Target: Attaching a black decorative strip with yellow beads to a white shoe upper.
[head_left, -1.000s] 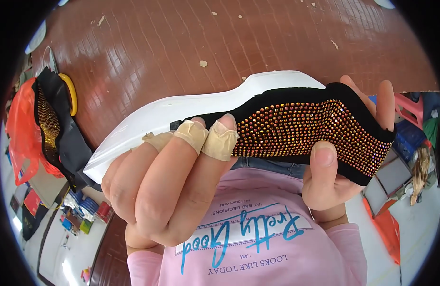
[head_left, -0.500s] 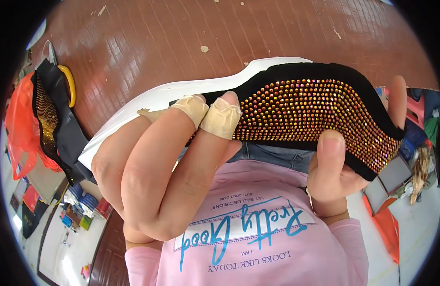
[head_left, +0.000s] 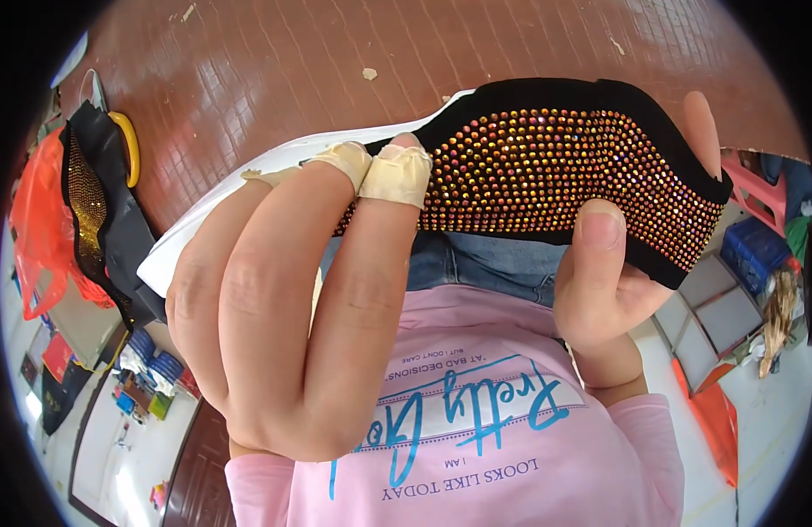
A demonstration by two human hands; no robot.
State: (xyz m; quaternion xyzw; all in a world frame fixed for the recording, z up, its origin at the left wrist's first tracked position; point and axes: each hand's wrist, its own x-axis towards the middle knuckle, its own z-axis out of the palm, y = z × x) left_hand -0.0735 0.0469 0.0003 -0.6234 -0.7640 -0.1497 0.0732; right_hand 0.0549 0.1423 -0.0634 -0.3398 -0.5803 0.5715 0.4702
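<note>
A curved black fabric strip (head_left: 520, 167), covered with rows of gold-orange rhinestones, stretches between my hands. My left hand (head_left: 283, 299) is closed over its left part, with cream tape wrapped around several fingertips. Its thumb is hidden behind the other fingers. My right hand (head_left: 599, 281) grips the right end, thumb on the near edge and a finger showing past the far edge. A white sheet (head_left: 217, 198) lies along and behind the strip's left part; its link to the strip is covered by my fingers.
Below the strip is a brown table (head_left: 274, 70) with small pale scraps. At left lie a similar rhinestone piece (head_left: 88, 206) on black material, a red plastic bag (head_left: 41, 228) and a yellow handle (head_left: 126, 149). A blue crate (head_left: 750, 250) and pink stool (head_left: 756, 195) stand at right.
Both hands and the strip have shifted slightly up in the picture, away from my body, and a little to the left. My hold is the same.
</note>
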